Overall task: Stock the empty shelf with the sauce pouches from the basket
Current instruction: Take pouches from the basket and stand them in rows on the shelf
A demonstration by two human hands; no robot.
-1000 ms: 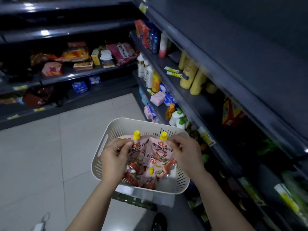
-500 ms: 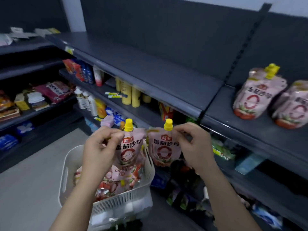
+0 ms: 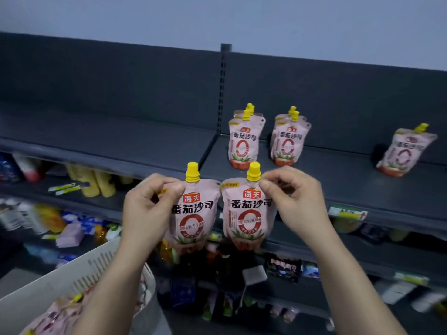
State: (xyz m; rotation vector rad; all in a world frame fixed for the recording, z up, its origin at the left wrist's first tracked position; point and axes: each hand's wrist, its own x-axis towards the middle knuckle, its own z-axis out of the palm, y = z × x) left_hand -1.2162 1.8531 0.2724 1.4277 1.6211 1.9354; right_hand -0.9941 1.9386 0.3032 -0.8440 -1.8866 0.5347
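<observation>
My left hand (image 3: 148, 209) pinches the top corner of a pink sauce pouch (image 3: 193, 213) with a yellow cap. My right hand (image 3: 294, 201) pinches a second pink pouch (image 3: 249, 213) the same way. Both pouches hang upright, side by side, in front of the dark top shelf's (image 3: 338, 180) front edge. On that shelf stand two pairs of pouches, one pair (image 3: 244, 139) behind the other pair (image 3: 289, 141), and a single leaning pouch (image 3: 406, 151) further right. The white basket (image 3: 72, 279) at the lower left holds more pouches (image 3: 55, 315).
The shelf section left of the upright post (image 3: 223, 88) is bare. Lower shelves hold yellow bottles (image 3: 92, 182), packets and mixed goods. A price tag (image 3: 348, 212) sticks to the shelf edge at right.
I have lifted both pouches out of the basket up to the height of the top shelf. My view has swung up and right, so the shelf with standing pouches now faces me.
</observation>
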